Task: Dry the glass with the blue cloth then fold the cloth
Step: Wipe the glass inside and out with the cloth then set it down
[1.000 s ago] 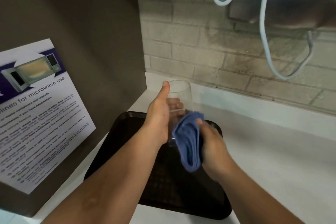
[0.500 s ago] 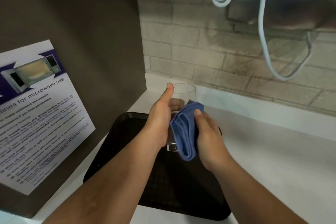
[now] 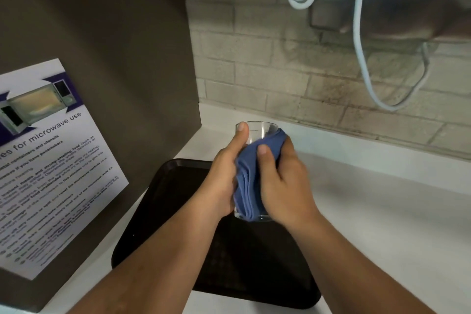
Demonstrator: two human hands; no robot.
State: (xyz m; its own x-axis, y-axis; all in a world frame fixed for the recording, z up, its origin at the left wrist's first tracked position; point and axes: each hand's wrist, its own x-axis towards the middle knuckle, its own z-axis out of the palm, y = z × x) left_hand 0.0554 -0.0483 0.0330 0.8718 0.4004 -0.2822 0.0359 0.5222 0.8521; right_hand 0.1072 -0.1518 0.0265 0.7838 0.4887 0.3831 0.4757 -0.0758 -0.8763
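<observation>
A clear drinking glass (image 3: 257, 131) is held upright above a dark tray. My left hand (image 3: 224, 173) grips its left side, thumb up along the rim. A bunched blue cloth (image 3: 251, 178) covers the glass's near side from just under the rim down to the base. My right hand (image 3: 283, 183) presses the cloth against the glass, with fingers wrapped around the right side. Only the rim and the base of the glass show.
A dark brown tray (image 3: 165, 224) lies on the white counter (image 3: 382, 211) under my hands. A brown cabinet side with a microwave poster (image 3: 46, 160) stands at the left. A brick wall (image 3: 280, 71) runs behind, with a white cable (image 3: 362, 58) hanging at the upper right.
My right hand has moved the blue cloth up the glass from the lower side to near the rim and wrapped it more tightly. The glass is slightly lower in my left hand's grip.
</observation>
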